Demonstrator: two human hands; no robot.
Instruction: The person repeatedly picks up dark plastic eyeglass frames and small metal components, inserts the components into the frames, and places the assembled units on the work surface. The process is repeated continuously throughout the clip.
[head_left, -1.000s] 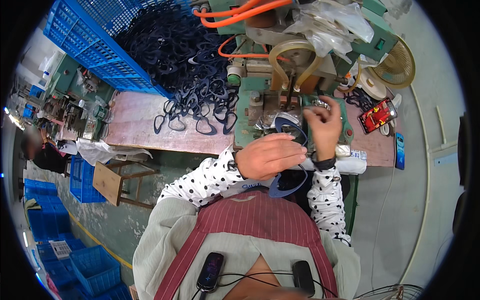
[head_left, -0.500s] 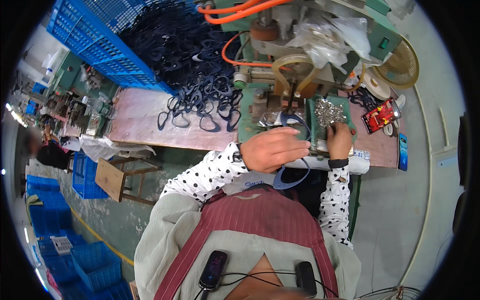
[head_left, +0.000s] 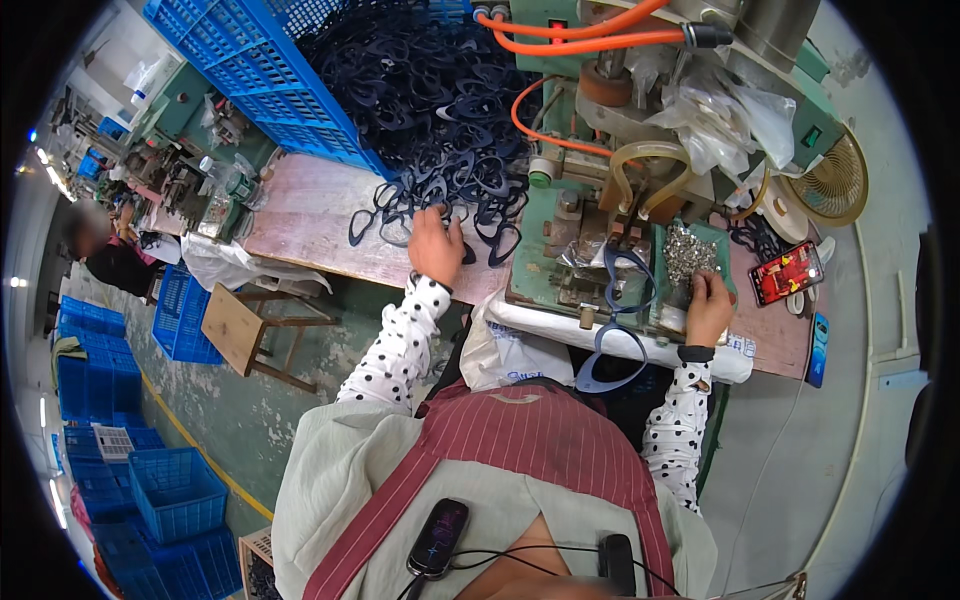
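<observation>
My left hand (head_left: 436,245) reaches to the near edge of a heap of dark blue loop-shaped pieces (head_left: 430,120); its thumb stands apart from the fingers, whose tips touch the loops. My right hand (head_left: 709,308) is beside a green tray of small shiny metal parts (head_left: 690,255), its fingertips pinched; whatever lies between them is too small to make out. Between my hands, a joined blue double-loop piece (head_left: 612,372) hangs from the jaws of the green bench machine (head_left: 545,225), over the table edge. Neither hand touches it.
A tipped blue crate (head_left: 270,85) backs the heap. Orange hoses (head_left: 590,35) cross above the machine. At right lie a red-screened phone (head_left: 787,273), a blue phone (head_left: 819,348) and a small fan (head_left: 828,180). A wooden stool (head_left: 235,330) and stacked blue crates (head_left: 175,490) stand left.
My left hand has left the blue piece at the machine and moved left to the heap. The piece now hangs by itself. My right hand stays by the metal parts.
</observation>
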